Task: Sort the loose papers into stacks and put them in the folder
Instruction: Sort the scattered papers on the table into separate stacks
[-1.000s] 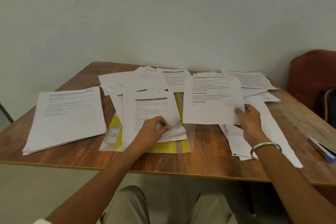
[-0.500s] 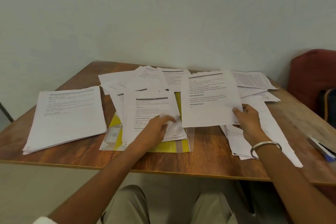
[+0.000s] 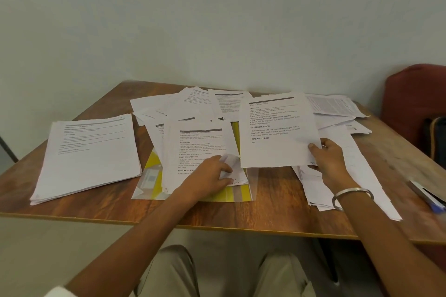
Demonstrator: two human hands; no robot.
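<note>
My right hand [image 3: 330, 160] has a grip on one sheet [image 3: 277, 128], thumb on top at its lower right corner, the page lifted above the loose pile [image 3: 337, 116]. My left hand [image 3: 212, 175] rests on the middle stack [image 3: 200, 147] and pinches up the lower right corner of its top page. That stack lies on the yellow folder [image 3: 231, 194], which sits flat on the table [image 3: 277, 195]. A neater stack [image 3: 89, 152] lies well apart to the left. More sheets spread under my right wrist.

The paper is light, limp and slick; held at one corner it will droop and may slide, so I judge an edge pinch with fingers beneath suits it best.
</note>
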